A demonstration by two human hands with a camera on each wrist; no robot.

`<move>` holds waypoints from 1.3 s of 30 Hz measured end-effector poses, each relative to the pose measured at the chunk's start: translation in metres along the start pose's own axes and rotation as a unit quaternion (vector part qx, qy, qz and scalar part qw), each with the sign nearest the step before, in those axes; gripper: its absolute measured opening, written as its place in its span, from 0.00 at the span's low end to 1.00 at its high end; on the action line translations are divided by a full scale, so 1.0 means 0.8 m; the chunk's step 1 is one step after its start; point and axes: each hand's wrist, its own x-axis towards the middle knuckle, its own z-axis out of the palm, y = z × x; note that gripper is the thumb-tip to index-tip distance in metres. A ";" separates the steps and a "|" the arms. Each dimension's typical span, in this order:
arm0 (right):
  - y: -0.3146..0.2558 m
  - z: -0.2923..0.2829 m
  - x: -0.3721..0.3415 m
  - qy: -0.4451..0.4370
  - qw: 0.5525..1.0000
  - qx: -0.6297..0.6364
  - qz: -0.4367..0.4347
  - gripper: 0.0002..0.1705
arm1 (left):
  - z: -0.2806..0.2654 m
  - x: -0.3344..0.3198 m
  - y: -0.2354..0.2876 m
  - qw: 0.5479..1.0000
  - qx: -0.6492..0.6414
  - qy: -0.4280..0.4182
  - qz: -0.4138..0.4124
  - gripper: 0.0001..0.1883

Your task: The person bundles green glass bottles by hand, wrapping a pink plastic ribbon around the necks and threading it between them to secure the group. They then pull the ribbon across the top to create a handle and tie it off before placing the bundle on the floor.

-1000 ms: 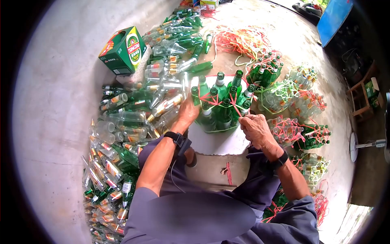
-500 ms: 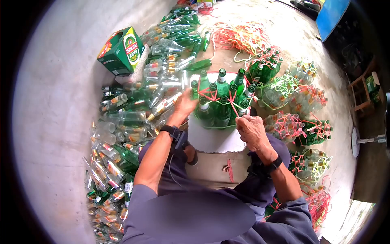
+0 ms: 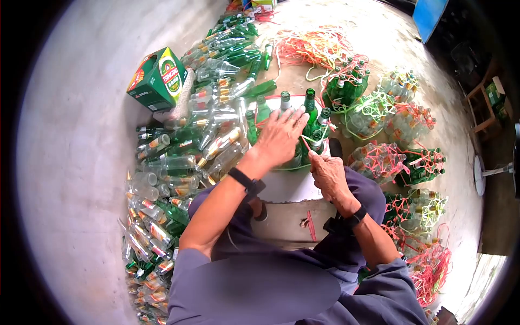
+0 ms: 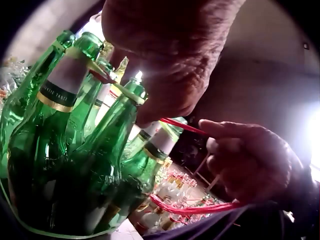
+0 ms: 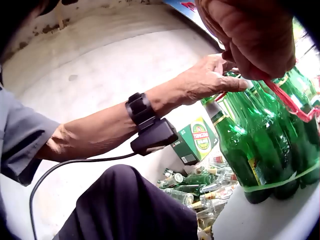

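Green glass bottles (image 3: 310, 103) stand upright in a bundle on a white block (image 3: 290, 189), between the person's knees. A pale green band (image 5: 272, 185) circles them low down, and red and green plastic cord is wound about their necks. My left hand (image 3: 279, 138) lies across the bottle tops with its fingers stretched out, covering several necks in the head view. At the near right of the bundle, my right hand (image 3: 329, 176) grips red cord (image 4: 185, 126), which runs taut to the necks. A further red length (image 4: 195, 209) hangs below that hand.
Loose empty bottles (image 3: 173, 162) are heaped along the left, beside a green Tsingtao carton (image 3: 157, 81). Tied bottle bundles (image 3: 368, 116) line the right side. A tangle of red and yellow cord (image 3: 314, 46) lies beyond the block, and a red scrap (image 3: 310, 225) on the floor.
My left hand has moved from the bundle's left side to the right, onto the bottle tops. My right hand keeps its grip on the red cord at the near right.
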 end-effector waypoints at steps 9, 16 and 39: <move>0.020 0.000 0.003 0.004 0.999 0.030 0.024 0.20 | 0.023 0.000 0.003 0.996 0.020 -0.069 -0.042 0.42; 0.043 0.005 0.004 0.011 0.993 0.109 0.043 0.20 | 0.035 0.000 0.009 0.997 0.043 -0.042 -0.054 0.42; -0.083 -0.054 0.065 0.034 0.781 -0.453 -0.430 0.18 | 0.044 -0.004 0.009 0.996 -0.015 -0.011 -0.088 0.40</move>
